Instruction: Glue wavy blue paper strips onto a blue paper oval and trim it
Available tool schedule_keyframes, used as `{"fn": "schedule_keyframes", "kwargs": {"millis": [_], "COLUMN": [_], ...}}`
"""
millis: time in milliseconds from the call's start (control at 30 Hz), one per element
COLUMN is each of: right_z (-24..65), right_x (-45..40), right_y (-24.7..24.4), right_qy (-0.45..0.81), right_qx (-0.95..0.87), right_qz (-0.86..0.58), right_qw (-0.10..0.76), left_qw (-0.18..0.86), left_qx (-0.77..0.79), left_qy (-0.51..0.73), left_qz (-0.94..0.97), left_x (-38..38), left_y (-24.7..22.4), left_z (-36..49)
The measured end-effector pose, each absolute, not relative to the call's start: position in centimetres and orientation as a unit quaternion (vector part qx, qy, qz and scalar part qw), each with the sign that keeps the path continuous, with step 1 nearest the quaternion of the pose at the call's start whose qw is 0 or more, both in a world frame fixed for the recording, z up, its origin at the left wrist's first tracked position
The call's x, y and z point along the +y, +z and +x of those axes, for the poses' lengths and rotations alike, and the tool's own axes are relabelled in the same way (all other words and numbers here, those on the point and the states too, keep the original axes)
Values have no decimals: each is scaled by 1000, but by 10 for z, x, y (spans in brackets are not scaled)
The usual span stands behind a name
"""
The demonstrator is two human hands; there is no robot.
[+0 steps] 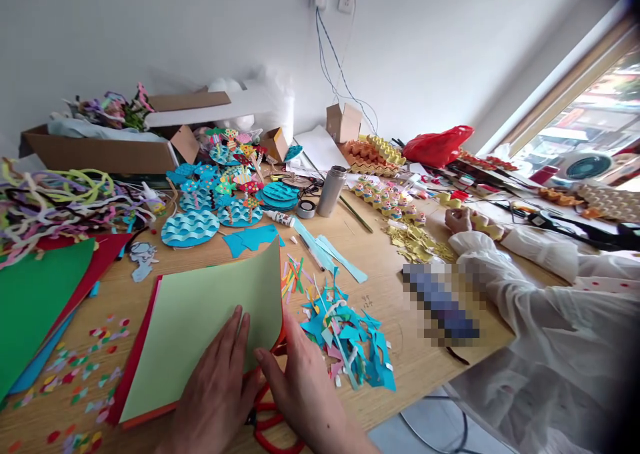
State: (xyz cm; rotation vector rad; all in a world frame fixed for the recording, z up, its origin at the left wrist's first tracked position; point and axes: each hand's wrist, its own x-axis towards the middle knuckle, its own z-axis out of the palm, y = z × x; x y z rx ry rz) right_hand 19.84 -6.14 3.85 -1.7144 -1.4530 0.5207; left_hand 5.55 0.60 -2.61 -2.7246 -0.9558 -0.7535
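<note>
A light green sheet of paper (200, 307) lies on top of red and orange sheets (137, 361) on the wooden table. My left hand (215, 381) rests on the green sheet with its fingers stretched out flat. At the right edge, where the paper curls up, my right hand (305, 381) holds the sheet, thumb on the near side and fingers behind the edge. Red-handled scissors (267, 427) lie between and below my hands, their blades hidden.
Blue paper scraps (370, 354) lie to the right; colored confetti (90, 361) and green paper (40, 307) lie left. Behind are blue wavy discs (190, 229), a glue bottle (280, 219) and a metal flask (332, 191). A co-worker's hand (457, 221) works at far right.
</note>
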Motion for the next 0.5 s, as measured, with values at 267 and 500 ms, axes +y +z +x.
{"fn": "schedule_keyframes", "kwargs": {"millis": [267, 500], "right_z": [229, 278], "right_x": [-64, -64], "right_y": [29, 15], "right_qy": [42, 31], "right_qx": [-651, -639], "right_qz": [-712, -766], "right_qw": [262, 66], "left_qw": [120, 88], "left_qx": [-309, -321], "left_qy": [-287, -305], "left_qz": [-899, -892], "left_x": [13, 14], "left_y": [-22, -23], "left_z": [56, 54]}}
